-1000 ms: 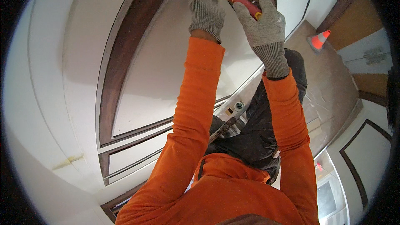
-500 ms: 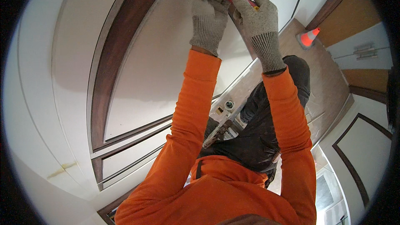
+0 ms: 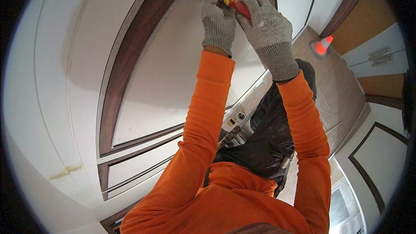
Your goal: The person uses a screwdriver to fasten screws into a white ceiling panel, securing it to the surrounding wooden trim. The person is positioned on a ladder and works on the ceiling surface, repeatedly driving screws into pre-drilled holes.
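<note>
A screwdriver with a red and yellow handle is held high against a white panel framed by dark brown wood moulding. My right hand, in a grey knit glove, wraps round the handle. Closer to the blade, my left hand, gloved alike, has its fingers curled about the metal shaft. The thin tip shows just past the left thumb, near the panel's upper edge. What the tip touches is too small to tell.
An orange cone with a pale band stands on the brown floor to the right. Near my bent legs lie a round roll-like item and some tools partly hidden by my arm. A white cabinet with handles is at the far right.
Both hands and the screwdriver sit slightly lower in the picture. My right hand has turned over the handle and covers its end. The whole view has shifted a little.
</note>
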`<state>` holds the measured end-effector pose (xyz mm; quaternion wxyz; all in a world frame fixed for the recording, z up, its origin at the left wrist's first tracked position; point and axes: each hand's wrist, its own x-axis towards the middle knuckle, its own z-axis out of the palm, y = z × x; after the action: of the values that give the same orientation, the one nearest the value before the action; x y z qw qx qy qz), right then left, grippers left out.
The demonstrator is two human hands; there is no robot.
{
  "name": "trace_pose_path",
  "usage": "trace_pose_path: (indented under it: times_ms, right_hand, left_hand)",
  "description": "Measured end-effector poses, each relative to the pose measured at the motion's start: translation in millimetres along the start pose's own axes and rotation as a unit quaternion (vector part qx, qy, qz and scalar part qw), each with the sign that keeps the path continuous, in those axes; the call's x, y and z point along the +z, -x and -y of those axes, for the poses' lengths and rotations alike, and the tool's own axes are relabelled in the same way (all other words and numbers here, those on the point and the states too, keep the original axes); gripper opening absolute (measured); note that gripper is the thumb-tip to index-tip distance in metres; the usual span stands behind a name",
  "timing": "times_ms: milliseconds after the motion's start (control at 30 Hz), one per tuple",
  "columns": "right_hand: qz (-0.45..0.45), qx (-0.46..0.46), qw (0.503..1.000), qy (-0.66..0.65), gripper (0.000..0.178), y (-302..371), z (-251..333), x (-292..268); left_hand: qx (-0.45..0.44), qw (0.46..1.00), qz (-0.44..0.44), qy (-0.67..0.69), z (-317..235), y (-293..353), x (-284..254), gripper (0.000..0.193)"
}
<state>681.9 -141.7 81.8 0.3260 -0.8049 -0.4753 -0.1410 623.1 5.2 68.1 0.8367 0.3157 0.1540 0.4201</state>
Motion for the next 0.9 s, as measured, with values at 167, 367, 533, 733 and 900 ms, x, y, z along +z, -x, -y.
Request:
trace_pose_path:
  times_ms: [167,367,533,733,900]
  right_hand:
    - [0.036,0.049,0.997,-0.041,0.052,-6.0,10.0,-3.0]
    - [0.184,0.257,0.885,-0.340,0.056,-26.3,-6.6,-1.9]
    - [0.011,0.083,0.984,-0.157,0.052,0.5,15.9,-7.9]
    - [0.040,0.095,0.992,-0.075,0.047,-2.8,18.1,-11.8]
    - [0.121,0.266,0.876,-0.382,0.052,-19.5,13.0,-4.7]
  left_hand:
    - [-0.012,1.000,-0.017,-0.013,-1.9,11.7,12.1,0.018]
    - [0.001,0.999,-0.006,0.046,1.7,2.8,12.5,0.017]
    - [0.061,0.996,0.002,-0.060,5.1,0.0,0.1,0.018]
    - [0.012,1.000,0.005,-0.021,2.0,5.5,12.2,0.016]
    - [-0.015,0.999,-0.006,0.043,-0.6,0.5,1.9,0.014]
